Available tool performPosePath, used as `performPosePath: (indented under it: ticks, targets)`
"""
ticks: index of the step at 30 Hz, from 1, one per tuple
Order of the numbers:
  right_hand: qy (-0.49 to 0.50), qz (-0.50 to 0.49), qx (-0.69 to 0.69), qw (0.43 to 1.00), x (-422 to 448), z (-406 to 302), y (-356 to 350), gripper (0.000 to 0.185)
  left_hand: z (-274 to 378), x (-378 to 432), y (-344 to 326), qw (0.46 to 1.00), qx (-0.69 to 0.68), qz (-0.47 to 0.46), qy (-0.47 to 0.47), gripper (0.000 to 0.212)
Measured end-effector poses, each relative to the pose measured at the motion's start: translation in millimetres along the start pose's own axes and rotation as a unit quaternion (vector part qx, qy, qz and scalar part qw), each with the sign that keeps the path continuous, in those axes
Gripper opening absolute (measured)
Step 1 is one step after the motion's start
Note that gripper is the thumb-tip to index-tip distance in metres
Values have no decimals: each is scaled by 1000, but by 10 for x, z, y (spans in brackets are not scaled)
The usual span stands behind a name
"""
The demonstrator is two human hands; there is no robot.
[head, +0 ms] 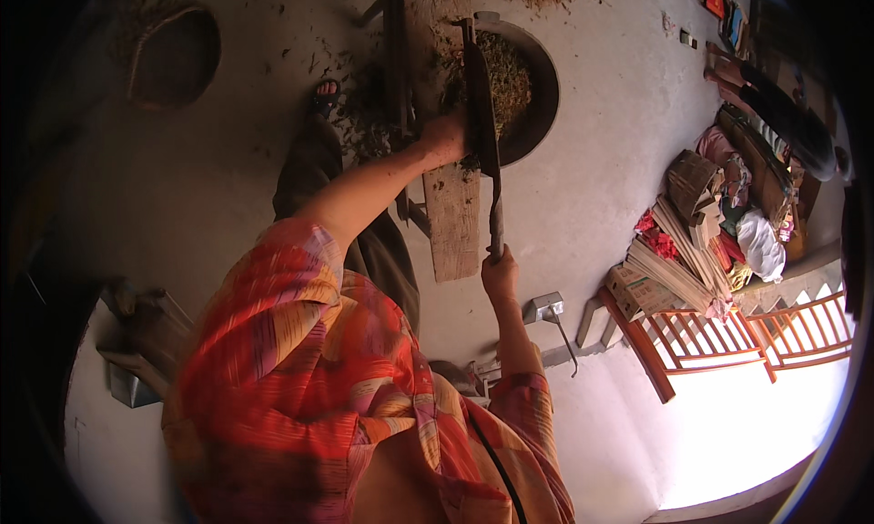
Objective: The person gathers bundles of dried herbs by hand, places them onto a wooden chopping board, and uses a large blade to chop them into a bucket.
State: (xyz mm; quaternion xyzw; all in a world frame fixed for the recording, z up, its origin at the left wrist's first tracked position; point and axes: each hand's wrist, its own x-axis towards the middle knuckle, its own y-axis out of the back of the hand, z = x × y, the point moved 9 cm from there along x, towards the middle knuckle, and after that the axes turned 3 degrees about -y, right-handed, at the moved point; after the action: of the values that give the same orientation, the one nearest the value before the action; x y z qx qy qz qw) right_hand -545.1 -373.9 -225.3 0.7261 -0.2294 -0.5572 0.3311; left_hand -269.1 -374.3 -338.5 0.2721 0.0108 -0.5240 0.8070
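Note:
My right hand (500,273) is closed around the handle of a long chopping blade (483,97). The blade runs away from me above a narrow wooden bench (452,230), and its far end meets a metal fitting at the bench. My left hand (445,139) is over the bench, right beside the blade. Dark leafy plant pieces lie around this hand, and its fingers are partly hidden, so its grip is unclear. Under the blade's right side, a round dark basin (552,107) holds chopped greenish-brown plant matter (511,80).
Leaf scraps (369,114) litter the floor left of the bench, near my sandalled foot (327,94). A shallow woven basket (175,58) lies at far left. Wood strips (676,268), a cardboard box (638,292) and bags pile up at right by a wooden railing (710,339). Another person (785,114) is beyond.

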Motion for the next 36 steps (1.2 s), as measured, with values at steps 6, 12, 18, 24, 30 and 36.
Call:
performPosePath:
  ticks: [6, 12, 18, 24, 30, 36]
  targets:
    - [7, -115, -39, 993, -379, -1705, 1550, 23, -207, -31, -456, 985, 159, -66, -24, 48]
    - [27, -58, -13, 998, -514, -1054, 813, 26, -478, 433, -394, 995, 4, 94, -46, 39]
    - [46, -14, 18, 999, -442, -708, 540, 25, -174, 28, -82, 986, 163, -32, 21, 65]
    - [66, 18, 40, 997, -183, -292, 99, 23, -349, 17, 18, 997, -69, 9, 22, 41]
    - [-35, -21, -1, 999, 39, 86, -102, 17, -128, 15, 4, 1000, -7, -21, -19, 30]
    - [-6, -135, -23, 991, -363, -1658, 1503, 25, -59, -212, -314, 929, 333, -139, -85, 38]
